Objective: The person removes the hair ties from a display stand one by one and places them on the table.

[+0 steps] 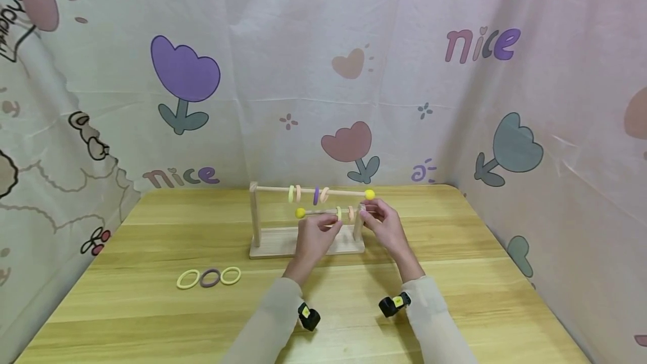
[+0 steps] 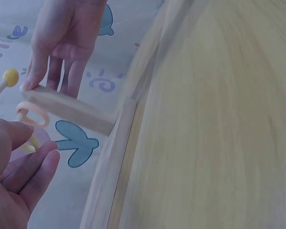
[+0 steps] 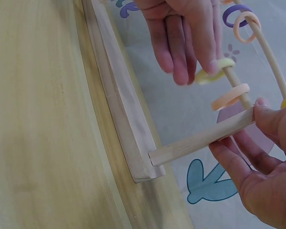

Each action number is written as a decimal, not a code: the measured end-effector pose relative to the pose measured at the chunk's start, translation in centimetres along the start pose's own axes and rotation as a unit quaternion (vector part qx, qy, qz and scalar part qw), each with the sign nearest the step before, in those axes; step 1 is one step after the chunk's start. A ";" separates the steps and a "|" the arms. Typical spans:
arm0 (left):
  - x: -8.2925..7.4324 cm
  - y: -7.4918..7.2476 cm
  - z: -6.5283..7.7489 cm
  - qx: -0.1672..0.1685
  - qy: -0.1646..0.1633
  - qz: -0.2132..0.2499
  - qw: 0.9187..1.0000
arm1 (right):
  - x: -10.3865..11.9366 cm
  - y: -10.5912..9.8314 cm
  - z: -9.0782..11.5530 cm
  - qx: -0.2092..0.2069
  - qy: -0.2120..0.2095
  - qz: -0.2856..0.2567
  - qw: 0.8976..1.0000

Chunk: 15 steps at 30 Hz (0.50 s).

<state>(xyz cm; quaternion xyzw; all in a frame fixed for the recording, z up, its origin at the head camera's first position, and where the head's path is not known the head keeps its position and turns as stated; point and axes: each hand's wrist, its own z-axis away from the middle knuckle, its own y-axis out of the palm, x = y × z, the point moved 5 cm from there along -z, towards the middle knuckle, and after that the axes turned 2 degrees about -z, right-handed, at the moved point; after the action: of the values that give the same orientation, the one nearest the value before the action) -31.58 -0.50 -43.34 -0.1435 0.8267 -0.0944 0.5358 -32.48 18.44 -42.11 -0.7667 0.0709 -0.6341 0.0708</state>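
Note:
A wooden stand (image 1: 275, 244) holds two horizontal rods at different heights, each tipped with a yellow ball. My left hand (image 1: 314, 236) is at the lower rod, where its thumb and fingers pinch a pale yellow ring (image 3: 206, 78) threaded on it. A peach ring (image 3: 230, 97) hangs on the same rod, nearer the post. With thumb and fingers, my right hand (image 1: 388, 228) grips the top of the short right post (image 3: 200, 137). Along the upper rod (image 1: 343, 192) hang a light green ring (image 1: 291, 194), a purple ring (image 1: 316, 195) and two peach rings (image 1: 324, 194).
Two yellow rings (image 1: 231, 268) and a purple ring (image 1: 218, 282) lie in a row on the wooden table (image 1: 151, 319), left of the stand. The tall left post (image 1: 255, 215) carries the upper rod. Behind the table hangs a printed cloth (image 1: 283, 60).

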 end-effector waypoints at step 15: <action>0.4 -2.1 0.4 0.005 -0.020 -0.017 1.000 | -0.1 0.1 0.0 -0.001 0.000 0.000 1.000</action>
<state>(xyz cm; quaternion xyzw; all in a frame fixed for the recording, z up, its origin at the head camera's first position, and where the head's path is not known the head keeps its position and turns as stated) -31.06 -2.64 -43.14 -0.1565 0.8129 -0.1043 0.5512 -32.49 18.40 -42.23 -0.7670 0.0720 -0.6337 0.0703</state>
